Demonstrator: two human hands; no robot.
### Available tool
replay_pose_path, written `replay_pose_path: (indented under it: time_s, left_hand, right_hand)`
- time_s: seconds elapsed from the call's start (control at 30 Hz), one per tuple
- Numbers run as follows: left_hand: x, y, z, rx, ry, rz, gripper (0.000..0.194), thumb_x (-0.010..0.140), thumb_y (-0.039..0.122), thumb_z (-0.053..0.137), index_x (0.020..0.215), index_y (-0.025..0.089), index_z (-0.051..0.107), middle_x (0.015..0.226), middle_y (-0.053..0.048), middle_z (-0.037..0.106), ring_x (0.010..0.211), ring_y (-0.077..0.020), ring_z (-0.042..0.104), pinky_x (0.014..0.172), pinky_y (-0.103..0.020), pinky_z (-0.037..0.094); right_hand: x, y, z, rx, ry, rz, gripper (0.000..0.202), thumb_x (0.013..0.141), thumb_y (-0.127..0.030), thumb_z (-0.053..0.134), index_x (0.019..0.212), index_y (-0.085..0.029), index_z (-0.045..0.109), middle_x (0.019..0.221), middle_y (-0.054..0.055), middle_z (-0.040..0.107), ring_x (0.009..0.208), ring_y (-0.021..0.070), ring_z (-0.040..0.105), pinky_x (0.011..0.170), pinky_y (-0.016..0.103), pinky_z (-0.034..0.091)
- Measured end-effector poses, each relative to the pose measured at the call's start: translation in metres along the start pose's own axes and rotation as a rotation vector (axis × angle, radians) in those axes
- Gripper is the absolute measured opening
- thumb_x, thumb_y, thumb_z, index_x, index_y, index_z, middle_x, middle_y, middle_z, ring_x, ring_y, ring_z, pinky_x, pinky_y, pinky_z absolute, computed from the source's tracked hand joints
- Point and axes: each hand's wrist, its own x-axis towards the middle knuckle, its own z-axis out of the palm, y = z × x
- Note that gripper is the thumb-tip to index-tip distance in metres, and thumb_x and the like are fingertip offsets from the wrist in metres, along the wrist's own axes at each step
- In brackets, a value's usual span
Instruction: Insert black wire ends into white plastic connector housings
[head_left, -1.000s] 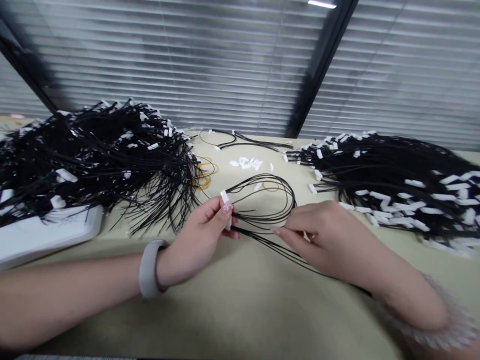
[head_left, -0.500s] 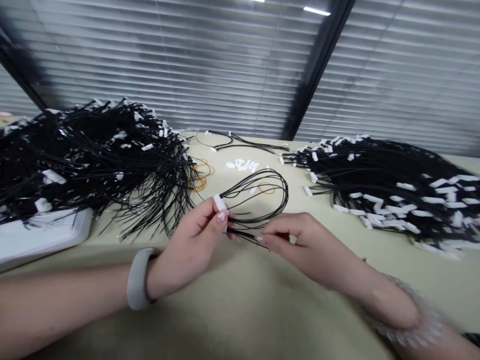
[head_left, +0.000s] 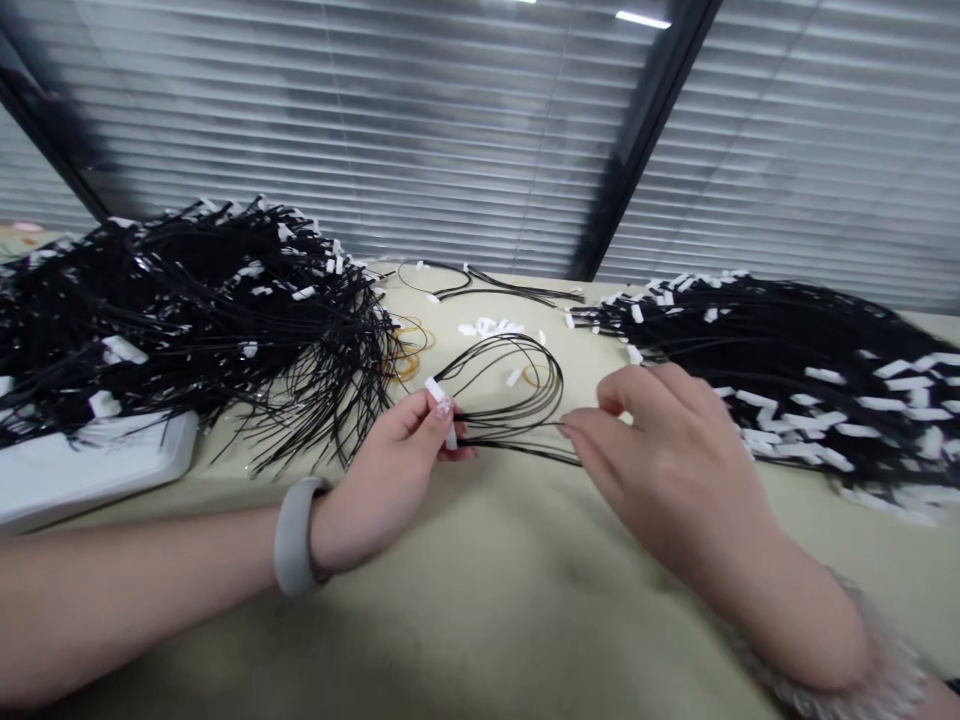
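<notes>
Between the thumb and fingers of my left hand [head_left: 401,445] is a white connector [head_left: 435,389], partly covered by the thumb. Thin black wires [head_left: 555,370] come out of it and bend round in a loop to the right, with other strands running straight toward my right hand [head_left: 664,455]. That hand is closed in a pinch at the end of a black wire, its fingertips partly turned away. Behind the loop lie a small white connector [head_left: 513,378] and a yellow rubber band [head_left: 534,376].
At left lies a large heap of black wires [head_left: 225,300] over a white tray [head_left: 161,455]. Another pile of wires with white connectors [head_left: 810,340] spreads at right. Loose white connectors [head_left: 491,327], rubber bands [head_left: 409,350] and a few wires [head_left: 510,288] lie toward the blinds [head_left: 450,130].
My right hand has moved right and slightly up, away from the left hand, and the wire strands between them look more spread. The left hand keeps its hold on the connector.
</notes>
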Motion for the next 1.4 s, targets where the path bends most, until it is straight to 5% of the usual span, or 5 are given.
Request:
replay_pose_path:
  time_s: [0.17, 0.33, 0.43, 0.77, 1.4]
  left_hand:
    - [0.001, -0.001, -0.001, -0.024, -0.010, -0.050, 0.018, 0.086, 0.034, 0.049, 0.078, 0.018, 0.052, 0.076, 0.003, 0.050, 0.071, -0.0094, 0.051, 0.069, -0.025, 0.049]
    - [-0.001, 0.001, -0.001, 0.042, -0.035, -0.034, 0.021, 0.086, 0.037, 0.047, 0.079, 0.018, 0.052, 0.076, 0.002, 0.049, 0.072, -0.0104, 0.049, 0.070, -0.026, 0.050]
    - [-0.002, 0.001, 0.000, 0.083, -0.042, -0.024, 0.021, 0.087, 0.037, 0.046, 0.079, 0.018, 0.052, 0.077, 0.002, 0.049, 0.073, -0.0106, 0.050, 0.067, -0.024, 0.050]
    - [-0.008, 0.010, 0.003, 0.301, -0.126, 0.019, 0.024, 0.088, 0.037, 0.042, 0.080, 0.018, 0.053, 0.076, 0.001, 0.050, 0.073, -0.0117, 0.049, 0.063, -0.022, 0.050]
    - [-0.017, 0.012, 0.004, 0.452, -0.265, 0.160, 0.021, 0.089, 0.030, 0.037, 0.077, 0.017, 0.049, 0.071, 0.000, 0.049, 0.065, -0.0115, 0.049, 0.059, -0.023, 0.047]
  right_hand:
    - [0.000, 0.012, -0.003, -0.068, 0.099, 0.171, 0.012, 0.079, -0.016, 0.052, 0.081, -0.015, 0.063, 0.055, 0.003, 0.053, 0.055, 0.0167, 0.046, 0.051, 0.032, 0.033]
    - [0.004, 0.020, -0.008, 0.789, 0.499, 0.607, 0.028, 0.083, -0.018, 0.051, 0.110, -0.019, 0.057, 0.115, 0.010, 0.055, 0.093, 0.0189, 0.057, 0.073, 0.033, 0.048]
    - [0.007, 0.022, -0.012, 1.204, 0.619, 0.763, 0.020, 0.085, -0.019, 0.049, 0.102, -0.023, 0.059, 0.101, 0.008, 0.057, 0.075, 0.0128, 0.057, 0.062, 0.029, 0.047]
    - [0.005, -0.021, -0.006, 0.908, -0.047, 0.429, 0.012, 0.080, -0.018, 0.056, 0.069, -0.020, 0.059, 0.060, -0.004, 0.057, 0.052, 0.0059, 0.047, 0.048, 0.019, 0.035]
    - [0.001, -0.027, -0.003, 0.814, -0.151, 0.333, 0.023, 0.084, -0.018, 0.048, 0.062, -0.016, 0.045, 0.054, -0.006, 0.044, 0.051, 0.0036, 0.035, 0.051, 0.018, 0.029]
